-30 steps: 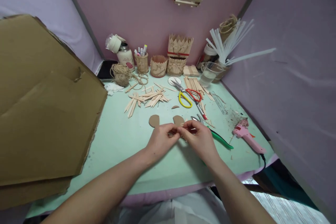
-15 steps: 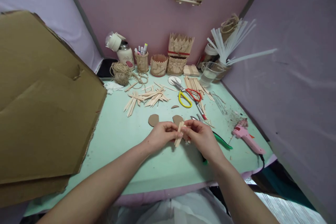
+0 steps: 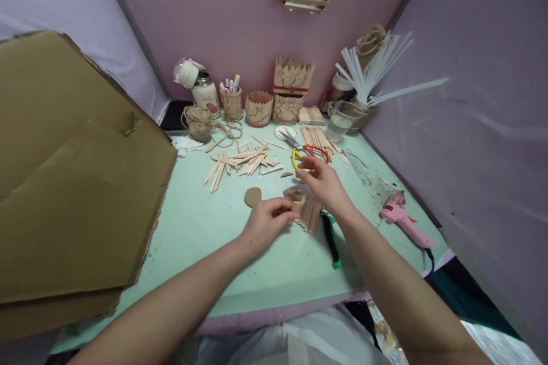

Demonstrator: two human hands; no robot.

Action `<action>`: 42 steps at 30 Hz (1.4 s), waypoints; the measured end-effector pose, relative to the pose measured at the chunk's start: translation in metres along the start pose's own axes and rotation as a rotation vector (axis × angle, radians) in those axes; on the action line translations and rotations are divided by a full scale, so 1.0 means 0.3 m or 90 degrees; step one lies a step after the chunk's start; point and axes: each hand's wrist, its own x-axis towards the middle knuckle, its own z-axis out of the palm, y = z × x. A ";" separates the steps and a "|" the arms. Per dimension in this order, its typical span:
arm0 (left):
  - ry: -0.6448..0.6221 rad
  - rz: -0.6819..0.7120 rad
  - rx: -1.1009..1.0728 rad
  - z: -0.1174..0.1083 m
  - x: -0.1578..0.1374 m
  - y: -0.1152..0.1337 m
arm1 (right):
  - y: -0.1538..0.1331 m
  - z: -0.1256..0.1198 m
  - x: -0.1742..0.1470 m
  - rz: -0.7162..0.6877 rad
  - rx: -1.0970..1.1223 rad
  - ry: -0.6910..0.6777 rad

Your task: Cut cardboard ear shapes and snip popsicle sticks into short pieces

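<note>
My left hand (image 3: 270, 219) is low over the table, its thumb and fingers pinched at the pale end of a wooden stick (image 3: 298, 204). Beneath and beside those fingertips are a brown cardboard piece (image 3: 293, 193) and a row of flat wooden strips (image 3: 310, 214). Above the scissors' handles hovers my right hand (image 3: 321, 181), fingers apart and nothing visible in them. It partly covers the scissors (image 3: 317, 152), with red and yellow handles. Another rounded cardboard piece (image 3: 253, 197) lies left of my hands. Cutters with black-and-green handles (image 3: 330, 242) lie under my right forearm.
Cut wooden sticks (image 3: 246, 159) lie in a loose pile, with twine (image 3: 199, 122) behind. Crafted wooden cups (image 3: 259, 109) line the back. At right are a water cup (image 3: 341, 121), white glue sticks (image 3: 363, 71) and a pink glue gun (image 3: 402, 222). Large cardboard (image 3: 81, 182) stands left.
My right hand has left the wooden sticks both hands held and moved up and away, opening. A cut stick now lies at the pile's right edge. My left hand stays nearly in place.
</note>
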 end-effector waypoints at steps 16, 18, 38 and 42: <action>-0.083 0.260 0.371 0.025 -0.044 -0.050 | 0.124 -0.208 -0.393 -0.064 -0.652 -0.020; -0.077 0.261 0.375 0.026 -0.048 -0.050 | 0.128 -0.166 -0.401 -0.052 -0.696 0.001; -0.110 0.204 0.368 0.024 -0.053 -0.030 | -0.005 -0.316 -0.505 -0.203 -0.541 -0.131; -0.116 0.203 0.348 0.023 -0.052 -0.027 | 0.022 -0.309 -0.494 -0.265 -0.567 -0.147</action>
